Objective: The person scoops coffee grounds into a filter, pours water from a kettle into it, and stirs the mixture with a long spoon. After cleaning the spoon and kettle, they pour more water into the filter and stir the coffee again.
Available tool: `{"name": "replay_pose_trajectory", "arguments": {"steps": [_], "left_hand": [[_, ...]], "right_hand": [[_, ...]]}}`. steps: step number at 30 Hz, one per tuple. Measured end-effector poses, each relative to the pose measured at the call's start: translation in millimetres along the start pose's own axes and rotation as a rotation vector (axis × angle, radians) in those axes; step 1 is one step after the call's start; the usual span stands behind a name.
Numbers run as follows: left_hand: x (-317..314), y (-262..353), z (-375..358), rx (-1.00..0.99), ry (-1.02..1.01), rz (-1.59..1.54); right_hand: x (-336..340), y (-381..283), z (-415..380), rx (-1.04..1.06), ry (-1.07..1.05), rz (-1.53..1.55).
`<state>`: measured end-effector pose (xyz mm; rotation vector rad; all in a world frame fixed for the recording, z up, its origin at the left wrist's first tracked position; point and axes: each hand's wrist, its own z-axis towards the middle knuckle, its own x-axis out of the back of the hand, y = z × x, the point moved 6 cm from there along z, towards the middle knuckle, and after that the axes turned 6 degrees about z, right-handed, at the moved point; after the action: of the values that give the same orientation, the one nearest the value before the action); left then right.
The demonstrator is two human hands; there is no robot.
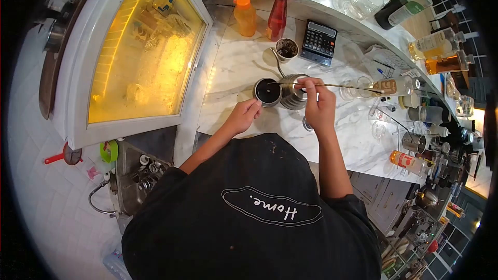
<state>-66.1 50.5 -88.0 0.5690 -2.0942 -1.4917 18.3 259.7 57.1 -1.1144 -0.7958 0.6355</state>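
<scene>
My left hand is closed on the near edge of a small round cup with dark contents, which stands on the white marble counter. In my right hand is a long thin spoon, pinched between the fingers and held nearly level, one end reaching over the cup. A metal gooseneck kettle stands right beside the cup, under the spoon. Just behind them is a cup with dark residue inside.
An orange bottle, a red bottle and a calculator stand at the back. A glass-door fridge is at the left, above a sink. Glasses and bottles line the right side.
</scene>
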Motion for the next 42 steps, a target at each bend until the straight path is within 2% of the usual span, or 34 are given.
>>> {"name": "replay_pose_trajectory", "arguments": {"steps": [2, 5, 14, 23, 26, 29, 35, 42], "left_hand": [[1, -6, 1, -0.012, 0.033, 0.029], [1, -4, 1, -0.035, 0.032, 0.047], [10, -2, 3, -0.045, 0.041, 0.102], [10, -1, 4, -0.109, 0.09, 0.063], [11, -2, 4, -0.097, 0.08, 0.071], [10, -5, 6, -0.068, 0.053, 0.1], [12, 2, 1, 0.001, 0.057, 0.117], [11, 2, 3, -0.024, 0.065, 0.139]], "right_hand": [[-8, 9, -7, 0.06, -0.029, -0.131], [-16, 11, -11, 0.009, -0.035, -0.159], [-10, 5, -24, -0.007, 0.04, -0.133], [-15, 35, -26, -0.129, 0.074, -0.099], [-15, 25, -27, -0.035, 0.091, -0.116], [-23, 15, -28, -0.051, 0.036, -0.238], [-28, 0, -44, 0.293, -0.008, -0.393], [-32, 4, -44, 0.343, 0.021, -0.404]]}}
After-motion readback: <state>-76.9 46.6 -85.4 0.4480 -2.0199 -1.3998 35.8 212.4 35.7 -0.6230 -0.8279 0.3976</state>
